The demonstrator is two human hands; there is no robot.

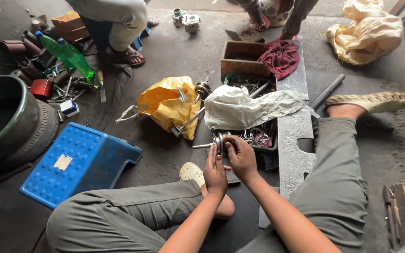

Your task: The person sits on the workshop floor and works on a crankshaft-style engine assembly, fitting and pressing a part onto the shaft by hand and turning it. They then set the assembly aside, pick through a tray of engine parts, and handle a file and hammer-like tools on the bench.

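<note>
Shaft assembly: small grey metal shaft with round discs on it [217, 142], held at the scene's centre, just near of the tray, above the dark floor.
Left hand: left hand [215, 172] upright, fingers pressed against the near side of the discs.
Right hand: right hand [241, 158] curled over the discs from the right, fingertips pinching them.
Tray: shallow dark tray [264, 146] holding a tangle of small metal rings and parts; crumpled white woven sack [247, 107] lies across its middle.
Wooden box: open brown wooden box [241, 58] far of the tray, inside in shadow, a dark red rag [281, 57] draped over its right corner.
Yellow bag: crumpled yellow plastic bag [168, 106] left of the tray, metal shafts resting on it.
Edges: long grey metal plate [294, 136] runs along the tray's right edge; blue plastic stool [78, 161] lies near left.
Open room: bare floor between stool and yellow bag.
</note>
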